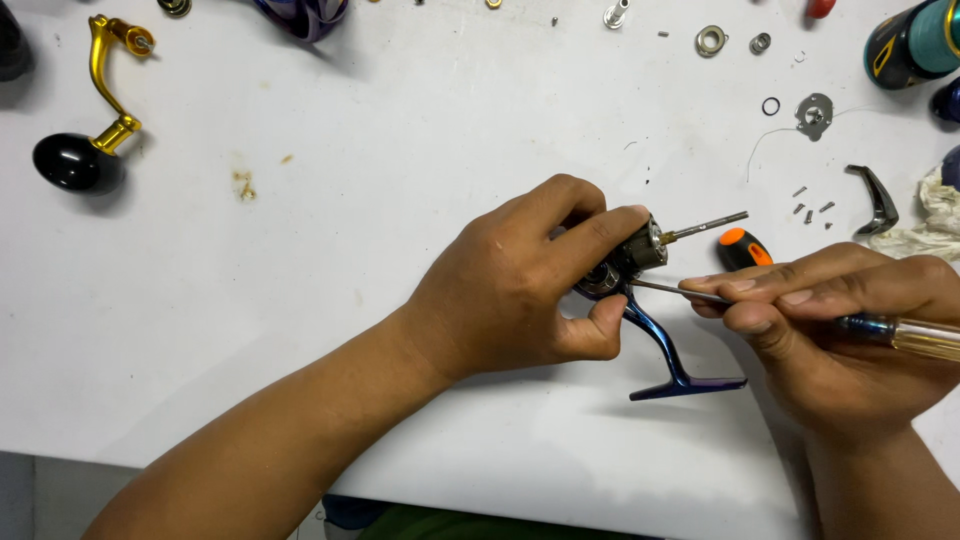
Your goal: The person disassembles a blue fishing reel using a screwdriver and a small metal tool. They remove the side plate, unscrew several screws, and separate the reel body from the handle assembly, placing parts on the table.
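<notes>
Left forearm entering from lower left, left hand point(510, 290) clamped on reel body point(632, 258): index finger over the top, thumb underneath, remaining fingers curled behind. Reel body held just above white table point(350, 200), right of centre. Dark housing with a round bearing seat facing the camera; thin metal shaft point(710, 226) projecting from the housing toward upper right. Blue-violet reel foot point(675, 370) hanging down from the body, T-shaped end near the table surface, right of the left thumb.

Right hand point(840, 320) entering from right edge, fingers closed together around screwdriver point(900, 332): clear yellow handle under the palm, index finger laid along the blade. Blade tip touching the reel body just below the shaft, beside the left index fingertip.

Behind the right hand: second screwdriver with orange-and-black handle point(744, 248), lying on the table, partly hidden.

Upper left: gold crank handle with black knob point(85, 140), well apart from both hands.

Upper right: washers and rings point(712, 41), flat metal plate point(814, 114), small screws point(812, 210), dark curved lever point(878, 198), crumpled cloth point(935, 215) at the right edge, teal-and-black spool point(915, 42) in the corner.

Yellowish stains point(243, 182) on the table, left of centre.
</notes>
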